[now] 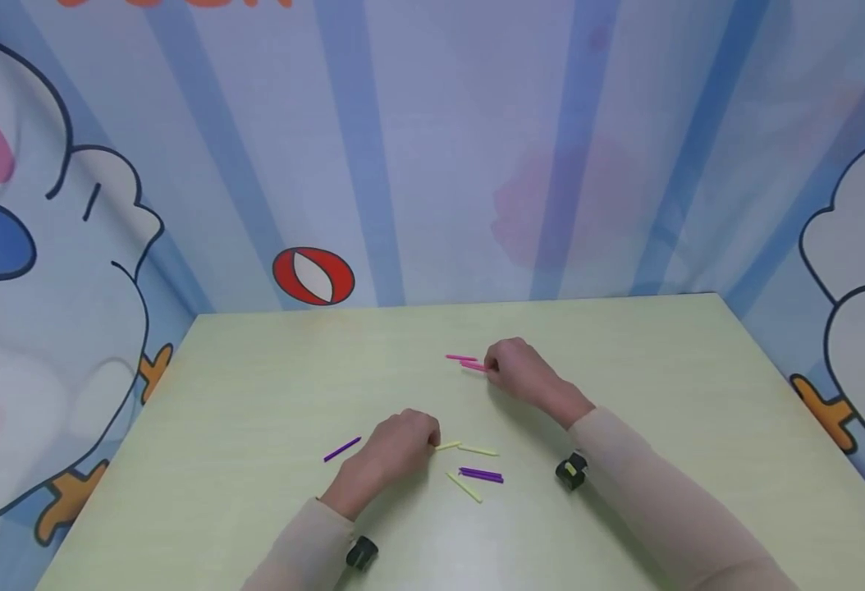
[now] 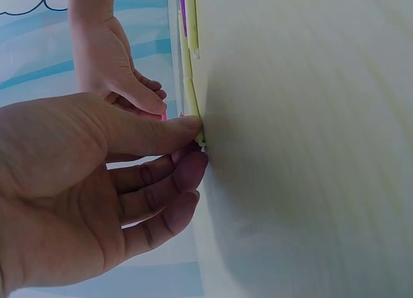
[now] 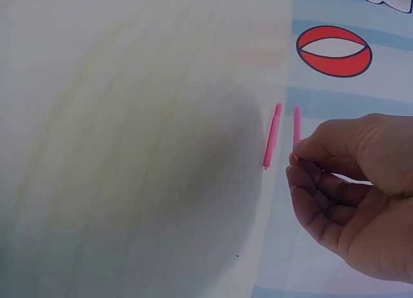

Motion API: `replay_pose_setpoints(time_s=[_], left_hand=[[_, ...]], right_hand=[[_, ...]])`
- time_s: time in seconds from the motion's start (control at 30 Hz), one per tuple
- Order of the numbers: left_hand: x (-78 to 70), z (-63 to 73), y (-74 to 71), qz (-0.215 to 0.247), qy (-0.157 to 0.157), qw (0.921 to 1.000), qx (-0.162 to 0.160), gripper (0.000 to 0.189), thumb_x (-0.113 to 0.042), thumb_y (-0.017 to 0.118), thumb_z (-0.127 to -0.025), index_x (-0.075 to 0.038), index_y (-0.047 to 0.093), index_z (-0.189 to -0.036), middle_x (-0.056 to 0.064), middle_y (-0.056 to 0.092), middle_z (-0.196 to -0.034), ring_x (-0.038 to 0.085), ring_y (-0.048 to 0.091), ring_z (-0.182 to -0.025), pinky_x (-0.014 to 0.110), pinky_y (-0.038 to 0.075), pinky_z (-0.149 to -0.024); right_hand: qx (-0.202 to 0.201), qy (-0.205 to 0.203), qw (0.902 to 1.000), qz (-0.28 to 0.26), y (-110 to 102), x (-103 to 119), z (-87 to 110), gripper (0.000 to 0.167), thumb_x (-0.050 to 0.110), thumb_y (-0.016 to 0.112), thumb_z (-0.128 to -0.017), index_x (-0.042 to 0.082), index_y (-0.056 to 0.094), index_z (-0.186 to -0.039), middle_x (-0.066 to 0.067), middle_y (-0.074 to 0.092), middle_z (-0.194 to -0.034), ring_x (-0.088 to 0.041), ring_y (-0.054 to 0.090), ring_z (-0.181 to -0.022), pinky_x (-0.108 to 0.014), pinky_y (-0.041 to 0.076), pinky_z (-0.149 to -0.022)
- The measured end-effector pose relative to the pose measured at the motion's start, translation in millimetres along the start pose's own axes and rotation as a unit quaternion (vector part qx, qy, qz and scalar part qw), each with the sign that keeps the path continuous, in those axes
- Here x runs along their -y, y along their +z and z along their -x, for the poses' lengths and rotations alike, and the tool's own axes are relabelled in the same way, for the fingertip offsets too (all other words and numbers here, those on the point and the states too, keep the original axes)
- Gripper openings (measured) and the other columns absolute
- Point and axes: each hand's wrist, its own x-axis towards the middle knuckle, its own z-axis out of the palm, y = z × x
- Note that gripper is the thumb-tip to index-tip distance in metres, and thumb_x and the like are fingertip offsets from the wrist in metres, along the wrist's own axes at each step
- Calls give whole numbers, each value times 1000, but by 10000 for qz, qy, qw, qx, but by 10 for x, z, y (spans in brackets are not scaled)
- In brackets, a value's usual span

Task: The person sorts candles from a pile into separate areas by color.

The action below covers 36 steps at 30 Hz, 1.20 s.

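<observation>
My right hand (image 1: 524, 373), toward the back of the table, pinches one end of a thin pink stick (image 3: 297, 122) between thumb and forefinger. Beside it in the right wrist view, more pink sticks (image 3: 272, 140) lie close together on the tabletop. Nearer the front, my left hand (image 1: 401, 443) has its thumb and fingertips pinching the end of a thin yellow stick (image 2: 190, 95) low at the table surface. A second yellow stick (image 1: 479, 451) lies almost end to end with that one. The left hand's other fingers are loosely bent.
Purple sticks (image 1: 481, 474) lie side by side right of the left hand, with a slanted yellow stick (image 1: 464, 487) in front. A single purple stick (image 1: 342, 449) lies left of that hand. A printed curtain (image 1: 447, 164) rises behind the pale table (image 1: 270, 369).
</observation>
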Motion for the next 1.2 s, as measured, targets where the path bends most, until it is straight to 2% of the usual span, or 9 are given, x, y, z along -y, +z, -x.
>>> replay_pose_setpoints(time_s=[0.23,0.43,0.7,1.2], left_hand=[[13,-13,3,-21,40,10000,-6,8,-1,67,-90,-6,73,-90,3,68,-86,16,60,-78,34,53,-71],[18,-18,-2,-47,94,9999,-33,7,-1,68,-90,-6,73,-90,4,69,-87,18,62,-80,34,53,-71],[5,-22,-16,-24,17,10000,42,7,-2,68,-91,-6,73,-92,3,69,-87,17,61,-79,34,53,-73],[20,0,3,34,-42,10000,24,6,-2,69,-91,-7,72,-90,1,66,-84,15,57,-77,34,52,-72]], right_hand=[[76,137,9998,134,26,-30,-69,10,1,66,-91,-1,76,-93,-10,72,-89,-18,63,-76,-32,53,-72],[105,143,9997,171,52,-45,-85,9,2,67,-91,-2,76,-93,-11,72,-89,-17,62,-75,-32,53,-72],[143,119,9994,286,85,-35,-86,10,-1,66,-91,-1,76,-91,-10,72,-87,-17,61,-74,-34,53,-73],[267,57,9988,401,114,-9,-100,23,-6,60,-88,6,67,-70,-2,61,-70,-14,46,-63,-30,42,-62]])
